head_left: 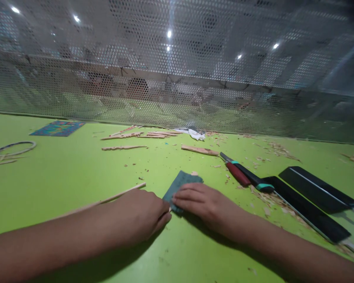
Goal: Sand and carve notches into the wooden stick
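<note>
A dark grey-green sheet of sandpaper (pixel 181 182) lies folded on the green table. My right hand (pixel 205 202) is closed on its near edge, fingers bent over it and thumb side low. My left hand (pixel 146 212) is closed right beside the sandpaper. A pale tip of a wooden stick (pixel 170 210) pokes out between its fingertips; the rest is hidden by the hand. Behind my left forearm a long thin wooden strip (pixel 120 194) lies on the table, partly covered.
A perforated metal screen (pixel 177 98) borders the table's back. Carved wooden pieces (pixel 124 147) and a crumpled tissue (pixel 196 135) lie before it. To the right are a red-handled knife (pixel 237 174), dark blades (pixel 315 188) and shavings (pixel 279 151). Leftward are a tape ring (pixel 15 147) and a patterned card (pixel 59 128).
</note>
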A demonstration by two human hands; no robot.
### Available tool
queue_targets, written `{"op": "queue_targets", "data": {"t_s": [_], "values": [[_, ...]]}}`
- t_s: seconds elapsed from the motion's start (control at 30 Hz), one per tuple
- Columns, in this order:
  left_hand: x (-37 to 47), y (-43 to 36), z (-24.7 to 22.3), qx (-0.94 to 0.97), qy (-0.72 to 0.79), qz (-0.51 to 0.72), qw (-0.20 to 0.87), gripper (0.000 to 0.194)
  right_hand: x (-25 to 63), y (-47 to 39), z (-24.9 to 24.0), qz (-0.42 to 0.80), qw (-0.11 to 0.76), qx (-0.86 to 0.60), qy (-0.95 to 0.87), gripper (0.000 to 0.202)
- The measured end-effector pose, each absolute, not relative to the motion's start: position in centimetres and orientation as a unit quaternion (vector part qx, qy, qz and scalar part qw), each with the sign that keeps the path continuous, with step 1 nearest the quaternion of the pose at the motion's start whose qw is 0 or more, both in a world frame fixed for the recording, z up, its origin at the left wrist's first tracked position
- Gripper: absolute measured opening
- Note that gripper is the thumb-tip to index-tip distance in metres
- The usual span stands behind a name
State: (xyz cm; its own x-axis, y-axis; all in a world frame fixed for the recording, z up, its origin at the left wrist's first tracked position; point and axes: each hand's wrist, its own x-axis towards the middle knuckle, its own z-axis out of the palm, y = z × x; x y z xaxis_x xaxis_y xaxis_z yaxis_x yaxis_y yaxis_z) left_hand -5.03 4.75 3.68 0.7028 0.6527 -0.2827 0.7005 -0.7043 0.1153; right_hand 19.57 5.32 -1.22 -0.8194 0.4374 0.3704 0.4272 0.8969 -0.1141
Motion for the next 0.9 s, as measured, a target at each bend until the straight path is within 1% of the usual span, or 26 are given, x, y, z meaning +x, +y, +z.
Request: {"op": "queue_targets", "data": {"t_s": [0.1,0.13,0.23,0.27,0.37,0.47,0.63,0.73,0.83,0.9], "values": [[-4.95,4.69,3.52,0.912,0.377,-0.120,0.105,0.039,19.56,5.40,-1.10,-0.028,0.214,-0.272,-0.938,0.032],[-4.97,4.69,3.47,0.914,0.375,-0.115,0.106,0.039,19.56,5.42,-1.07,-0.025,0.217,-0.263,-0.940,0.032],[-5.06,4.69,3.49,0.918,0.370,-0.096,0.111,0.039,19.59,5.51,-1.04,0.029,0.191,-0.218,-0.957,0.035],[-5.07,4.69,3.57,0.916,0.371,-0.101,0.113,0.040,19.64,5.59,-1.04,0.020,0.207,-0.238,-0.949,0.033],[-5.00,4.65,3.82,0.910,0.377,-0.126,0.115,0.040,19.79,5.80,-1.11,-0.021,0.216,-0.284,-0.934,0.032],[-4.90,4.61,3.86,0.910,0.381,-0.123,0.107,0.041,19.74,5.71,-1.17,0.018,0.189,-0.236,-0.953,0.033],[-4.95,4.58,3.73,0.905,0.386,-0.127,0.124,0.042,19.48,5.61,-1.05,-0.021,0.232,-0.254,-0.939,0.031],[-5.04,4.59,3.73,0.907,0.385,-0.112,0.127,0.042,19.35,5.65,-0.97,0.013,0.214,-0.213,-0.953,0.033],[-5.14,4.69,3.70,0.904,0.387,-0.116,0.141,0.042,19.38,5.71,-0.93,-0.006,0.229,-0.253,-0.940,0.030],[-5.23,4.79,3.62,0.907,0.381,-0.107,0.144,0.040,19.43,5.70,-0.94,0.017,0.211,-0.237,-0.948,0.030]]}}
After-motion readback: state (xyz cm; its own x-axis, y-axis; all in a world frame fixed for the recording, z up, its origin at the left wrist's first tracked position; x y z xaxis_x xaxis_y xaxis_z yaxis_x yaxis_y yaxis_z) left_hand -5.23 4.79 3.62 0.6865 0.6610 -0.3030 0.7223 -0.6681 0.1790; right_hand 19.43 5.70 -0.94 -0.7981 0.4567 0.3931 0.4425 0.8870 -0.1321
